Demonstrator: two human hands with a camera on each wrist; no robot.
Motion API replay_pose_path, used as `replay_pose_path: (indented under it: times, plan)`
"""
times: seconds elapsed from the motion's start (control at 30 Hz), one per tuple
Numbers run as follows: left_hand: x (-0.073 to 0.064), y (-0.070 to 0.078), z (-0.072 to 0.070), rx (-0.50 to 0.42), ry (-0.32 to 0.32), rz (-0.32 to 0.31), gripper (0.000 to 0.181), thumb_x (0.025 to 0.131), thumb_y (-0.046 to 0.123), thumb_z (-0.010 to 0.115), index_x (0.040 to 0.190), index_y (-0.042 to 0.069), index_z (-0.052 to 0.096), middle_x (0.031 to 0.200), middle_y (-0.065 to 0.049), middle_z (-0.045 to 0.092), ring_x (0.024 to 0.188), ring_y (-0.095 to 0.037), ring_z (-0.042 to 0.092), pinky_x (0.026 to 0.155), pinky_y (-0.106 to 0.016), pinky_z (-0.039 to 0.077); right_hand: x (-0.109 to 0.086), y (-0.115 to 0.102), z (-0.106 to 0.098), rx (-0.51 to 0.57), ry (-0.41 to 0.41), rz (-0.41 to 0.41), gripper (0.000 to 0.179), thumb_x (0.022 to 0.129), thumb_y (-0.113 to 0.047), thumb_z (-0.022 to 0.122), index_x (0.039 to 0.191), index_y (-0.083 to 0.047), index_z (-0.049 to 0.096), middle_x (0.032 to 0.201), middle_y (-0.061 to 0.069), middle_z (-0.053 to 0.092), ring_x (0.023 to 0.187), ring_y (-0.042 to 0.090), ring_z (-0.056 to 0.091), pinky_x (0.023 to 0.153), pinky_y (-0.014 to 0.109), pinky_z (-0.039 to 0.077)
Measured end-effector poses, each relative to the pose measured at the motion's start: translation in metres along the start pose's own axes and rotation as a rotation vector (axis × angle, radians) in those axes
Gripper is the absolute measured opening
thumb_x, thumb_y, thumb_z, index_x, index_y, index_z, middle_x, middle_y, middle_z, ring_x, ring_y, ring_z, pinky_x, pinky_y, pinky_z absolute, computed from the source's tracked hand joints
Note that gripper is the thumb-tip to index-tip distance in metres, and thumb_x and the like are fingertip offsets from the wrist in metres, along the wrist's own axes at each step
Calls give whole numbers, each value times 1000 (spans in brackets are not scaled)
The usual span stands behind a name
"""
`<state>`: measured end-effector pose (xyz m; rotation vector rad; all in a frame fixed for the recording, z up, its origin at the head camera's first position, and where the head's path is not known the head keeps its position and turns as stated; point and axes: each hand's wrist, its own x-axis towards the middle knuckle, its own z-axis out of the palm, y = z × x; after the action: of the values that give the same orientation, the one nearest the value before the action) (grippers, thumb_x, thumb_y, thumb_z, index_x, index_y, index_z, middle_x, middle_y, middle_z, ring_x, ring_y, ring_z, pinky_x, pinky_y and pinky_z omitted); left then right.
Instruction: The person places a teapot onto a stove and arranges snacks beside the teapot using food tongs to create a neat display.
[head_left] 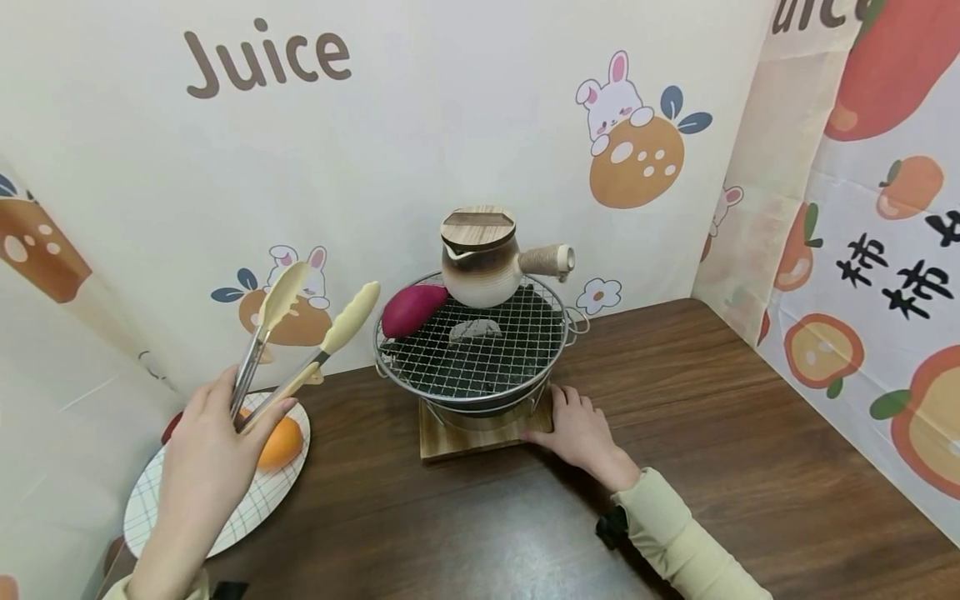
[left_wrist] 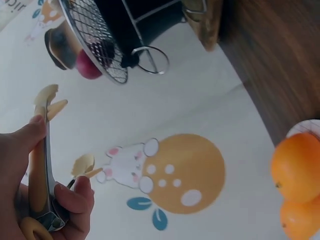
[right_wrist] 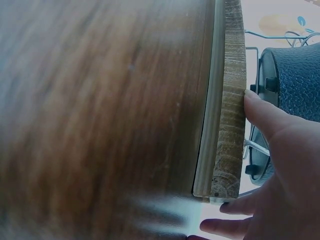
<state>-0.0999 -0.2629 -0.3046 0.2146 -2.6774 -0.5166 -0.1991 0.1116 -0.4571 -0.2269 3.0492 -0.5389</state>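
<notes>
My left hand (head_left: pixel 206 471) holds a pair of kitchen tongs (head_left: pixel 352 318) with cream-coloured tips, pointing up and spread apart with nothing between them. In the left wrist view its fingers curl round the tongs' handles (left_wrist: pixel 38 175). Low at the front right of the round grill, my right hand (head_left: pixel 581 429) grips the corner of the wooden board (head_left: pixel 442 440) beneath it. The right wrist view has the thumb on the board's edge (right_wrist: pixel 230 125) and fingers round the side. On the grill's wire mesh (head_left: pixel 487 367) lie a magenta sweet potato (head_left: pixel 411 311) and a side-handled teapot (head_left: pixel 480 279) with a wooden lid.
Left of the grill, a white checked oval plate (head_left: pixel 251 512) carries oranges (head_left: pixel 282 443), partly hidden behind my left hand, with a dark red item (head_left: pixel 171 427) at its far edge. Printed cloth walls (head_left: pixel 450 125) border the brown wooden table (head_left: pixel 750 433) behind and at both sides.
</notes>
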Motion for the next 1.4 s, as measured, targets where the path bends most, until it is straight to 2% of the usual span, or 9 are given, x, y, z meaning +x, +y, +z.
replay_pose_path:
  times: [0.23,0.33,0.5,0.7,0.9,1.13,1.4]
  plan:
    - [-4,-19,0,49,-10,-58,78,91,51,63,138,-9,42,105,-26,50,83,-41,50,64,-52,42,1,0,-1,2,-2,-1,100,78,-66,69,145,4,40,142,25,49,125,47,51,97,58,46]
    - [-5,-26,1,60,-22,-79,80,92,50,63,141,-9,40,109,-30,50,82,-43,50,63,-52,41,1,1,-2,4,-3,0,101,78,-66,69,145,4,40,142,25,48,125,47,51,97,59,46]
    - [-6,-37,3,62,-43,-105,85,93,52,60,147,-9,33,124,-36,48,96,-54,51,73,-62,41,0,0,-3,5,-7,10,100,78,-65,69,145,4,40,142,25,48,126,47,51,98,59,46]
    - [-10,-51,6,88,-58,-126,86,93,55,58,143,-11,36,128,-40,46,108,-60,47,78,-69,40,0,-1,-3,10,-1,6,100,78,-64,69,145,4,40,142,25,49,124,47,51,97,59,46]
    - [-17,-63,9,105,-64,-141,83,93,53,58,140,-12,38,120,-38,48,104,-59,49,77,-67,39,0,-1,-3,10,6,5,101,77,-66,69,145,3,40,141,24,49,125,47,51,97,59,46]
    - [-28,-74,13,128,-104,-166,83,94,51,57,139,-16,36,124,-45,44,110,-61,46,84,-69,38,0,-1,-2,10,6,-1,100,77,-65,69,145,3,40,141,25,50,124,47,52,97,59,46]
    - [-39,-92,23,172,-202,-243,89,93,59,54,139,-16,36,124,-45,42,108,-63,47,81,-70,41,0,0,0,9,1,-2,100,77,-65,69,145,3,40,142,25,49,124,47,51,97,59,46]
